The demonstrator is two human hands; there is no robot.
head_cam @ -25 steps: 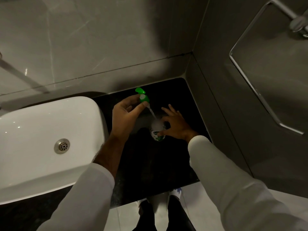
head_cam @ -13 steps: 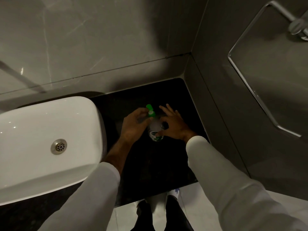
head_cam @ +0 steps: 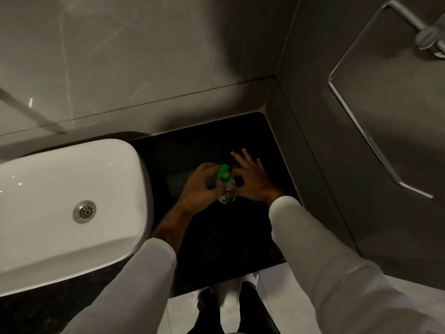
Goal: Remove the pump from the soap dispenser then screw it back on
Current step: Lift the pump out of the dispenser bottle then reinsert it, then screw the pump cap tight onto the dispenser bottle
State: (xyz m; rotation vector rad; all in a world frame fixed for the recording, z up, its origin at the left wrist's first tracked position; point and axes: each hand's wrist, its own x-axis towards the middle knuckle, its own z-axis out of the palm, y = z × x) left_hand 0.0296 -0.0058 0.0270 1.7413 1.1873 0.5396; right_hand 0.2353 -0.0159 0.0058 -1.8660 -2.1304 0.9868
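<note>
Pump (head_cam: 223, 174) pinched by left hand (head_cam: 201, 186); right hand (head_cam: 250, 182) steadies bottle (head_cam: 226, 197).

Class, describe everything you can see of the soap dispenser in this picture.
The soap dispenser is a small bottle with a pale body and a green-and-white label low on its side. A bright green pump sits on its neck, spout pointing away from the camera. It stands upright on the black counter, right of the white sink. The left hand grips it around the pump's collar; the right hand touches the body with its thumb, fingers spread.
</note>
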